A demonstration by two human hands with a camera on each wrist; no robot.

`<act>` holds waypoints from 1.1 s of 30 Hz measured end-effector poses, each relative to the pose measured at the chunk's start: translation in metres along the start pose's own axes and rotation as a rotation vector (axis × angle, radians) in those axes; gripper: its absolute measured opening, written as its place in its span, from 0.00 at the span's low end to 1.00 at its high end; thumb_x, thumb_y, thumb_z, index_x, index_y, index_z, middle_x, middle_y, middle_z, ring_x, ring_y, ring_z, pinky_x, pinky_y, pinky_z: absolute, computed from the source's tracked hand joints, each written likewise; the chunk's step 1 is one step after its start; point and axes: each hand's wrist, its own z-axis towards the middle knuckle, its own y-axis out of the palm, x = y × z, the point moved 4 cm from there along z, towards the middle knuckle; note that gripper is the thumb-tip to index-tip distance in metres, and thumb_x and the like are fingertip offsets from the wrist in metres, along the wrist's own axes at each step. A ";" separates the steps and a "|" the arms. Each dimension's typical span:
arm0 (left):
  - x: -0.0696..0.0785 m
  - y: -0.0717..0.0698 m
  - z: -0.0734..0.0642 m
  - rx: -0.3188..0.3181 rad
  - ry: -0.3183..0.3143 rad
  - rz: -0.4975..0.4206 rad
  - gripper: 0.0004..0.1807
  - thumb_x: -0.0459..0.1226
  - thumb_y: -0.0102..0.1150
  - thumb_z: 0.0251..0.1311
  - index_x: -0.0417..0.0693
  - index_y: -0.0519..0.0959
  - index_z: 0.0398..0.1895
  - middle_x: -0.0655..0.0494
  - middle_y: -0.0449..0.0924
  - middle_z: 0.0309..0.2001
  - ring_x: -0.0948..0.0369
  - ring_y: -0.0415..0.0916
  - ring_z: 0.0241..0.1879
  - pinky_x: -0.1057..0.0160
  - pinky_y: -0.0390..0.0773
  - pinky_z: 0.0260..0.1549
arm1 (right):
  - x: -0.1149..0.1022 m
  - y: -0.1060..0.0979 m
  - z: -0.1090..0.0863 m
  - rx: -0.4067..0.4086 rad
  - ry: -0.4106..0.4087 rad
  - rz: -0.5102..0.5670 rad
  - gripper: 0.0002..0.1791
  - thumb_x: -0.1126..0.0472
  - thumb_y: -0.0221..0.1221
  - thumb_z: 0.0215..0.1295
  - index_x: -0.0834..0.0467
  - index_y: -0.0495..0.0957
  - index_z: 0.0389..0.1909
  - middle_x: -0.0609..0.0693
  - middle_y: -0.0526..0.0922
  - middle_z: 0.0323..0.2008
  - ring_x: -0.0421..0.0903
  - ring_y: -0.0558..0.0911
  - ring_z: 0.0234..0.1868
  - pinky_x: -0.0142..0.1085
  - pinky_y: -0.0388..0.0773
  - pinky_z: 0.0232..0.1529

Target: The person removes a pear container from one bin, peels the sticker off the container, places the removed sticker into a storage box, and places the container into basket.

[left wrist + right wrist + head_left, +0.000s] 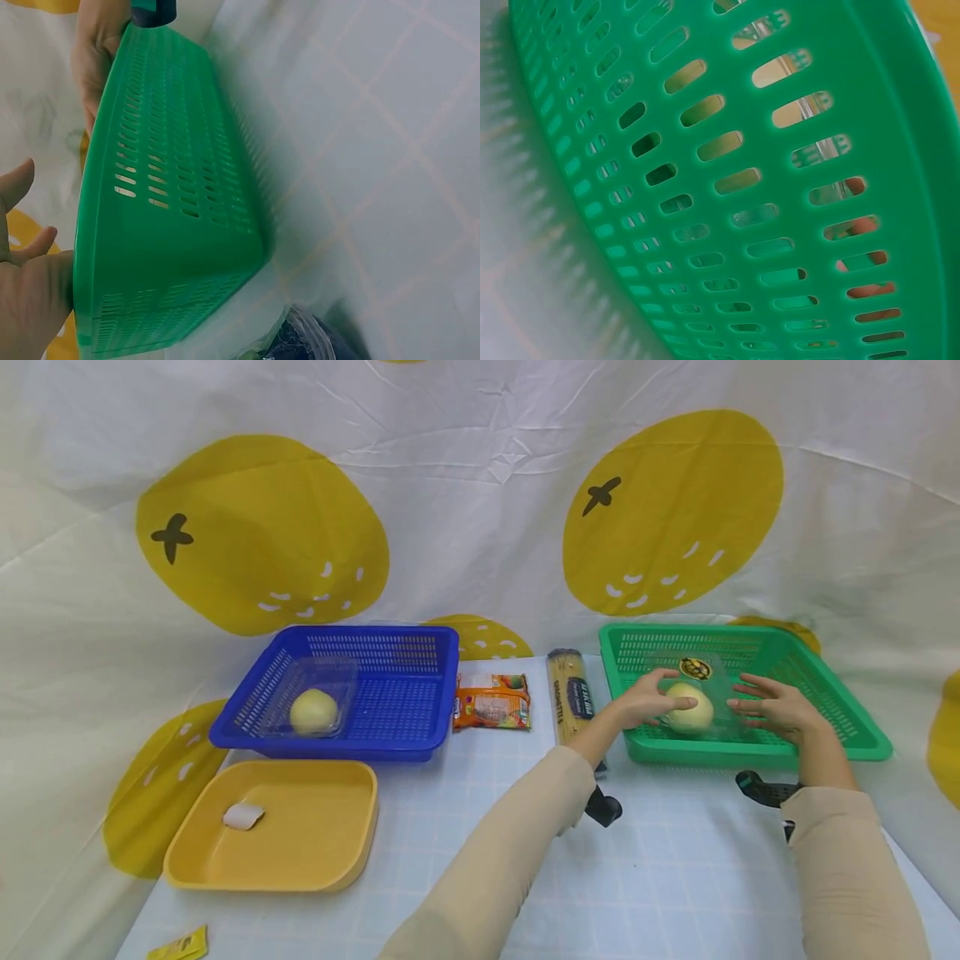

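Inside the green basket (757, 753), a pale yellow, smooth round thing (690, 708) sits with a clear plastic box (723, 693) around it. A black and yellow label marks the box. My left hand (647, 700) is over the basket's left part, fingers extended close beside the pale round thing. To its right, my right hand (780, 708) faces it with fingers spread. Neither hand visibly grips anything. In the left wrist view both hands appear past the basket's rim (97, 187). Through the basket's slots, the right wrist view gives only glimpses of fingers (859, 225).
A blue basket (390, 747) at the left holds another pale ball (313, 712) in a clear box. Between the baskets lie an orange packet (492, 702) and a spaghetti pack (567, 689). A yellow tray (300, 852) holds a small white piece (243, 816); a yellow sachet (180, 945) lies nearer.
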 end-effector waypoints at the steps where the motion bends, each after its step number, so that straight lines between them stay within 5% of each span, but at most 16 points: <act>1: 0.000 0.000 -0.001 0.004 -0.006 0.001 0.32 0.41 0.61 0.60 0.57 0.63 0.67 0.50 0.65 0.64 0.55 0.71 0.56 0.46 0.76 0.49 | 0.000 0.000 0.000 -0.002 0.000 -0.002 0.52 0.49 0.57 0.65 0.62 0.29 0.72 0.69 0.37 0.71 0.18 0.72 0.37 0.42 0.75 0.55; 7: 0.003 0.002 -0.003 0.061 -0.065 0.115 0.33 0.45 0.63 0.57 0.59 0.63 0.67 0.58 0.62 0.67 0.56 0.69 0.58 0.47 0.74 0.51 | 0.000 0.000 0.001 -0.018 -0.007 0.010 0.54 0.47 0.59 0.63 0.61 0.31 0.73 0.68 0.36 0.71 0.18 0.71 0.38 0.40 0.74 0.56; 12: 0.004 0.006 -0.003 0.041 -0.089 0.171 0.35 0.45 0.63 0.57 0.59 0.61 0.67 0.58 0.63 0.65 0.55 0.71 0.55 0.47 0.77 0.46 | 0.000 0.000 0.001 -0.004 -0.001 0.015 0.50 0.51 0.57 0.66 0.61 0.33 0.73 0.67 0.37 0.72 0.18 0.71 0.38 0.32 0.76 0.50; 20: 0.002 0.008 -0.001 0.028 -0.127 0.088 0.38 0.44 0.63 0.58 0.54 0.57 0.69 0.55 0.68 0.55 0.50 0.75 0.45 0.53 0.79 0.41 | 0.000 -0.001 0.001 -0.008 -0.014 0.007 0.48 0.52 0.56 0.67 0.61 0.33 0.73 0.67 0.37 0.72 0.19 0.69 0.39 0.27 0.75 0.47; 26: -0.001 0.004 0.000 0.098 -0.139 -0.044 0.41 0.43 0.63 0.58 0.54 0.52 0.71 0.50 0.69 0.56 0.50 0.75 0.44 0.52 0.78 0.45 | -0.001 0.000 0.001 -0.004 -0.022 0.009 0.47 0.52 0.56 0.67 0.58 0.34 0.74 0.64 0.38 0.72 0.31 0.69 0.52 0.28 0.74 0.50; 30: -0.002 0.004 0.000 0.138 -0.124 -0.051 0.41 0.41 0.62 0.59 0.50 0.52 0.72 0.47 0.71 0.55 0.50 0.77 0.43 0.55 0.79 0.44 | -0.002 -0.001 -0.002 -0.011 -0.061 0.087 0.46 0.55 0.55 0.68 0.58 0.33 0.74 0.63 0.38 0.73 0.23 0.72 0.47 0.22 0.74 0.46; 33: -0.001 0.004 0.001 0.157 -0.089 -0.035 0.39 0.38 0.62 0.59 0.46 0.54 0.71 0.45 0.77 0.45 0.48 0.79 0.41 0.55 0.80 0.42 | -0.003 -0.004 -0.007 -0.019 -0.100 0.212 0.45 0.60 0.55 0.68 0.56 0.33 0.74 0.56 0.39 0.73 0.20 0.73 0.43 0.19 0.72 0.44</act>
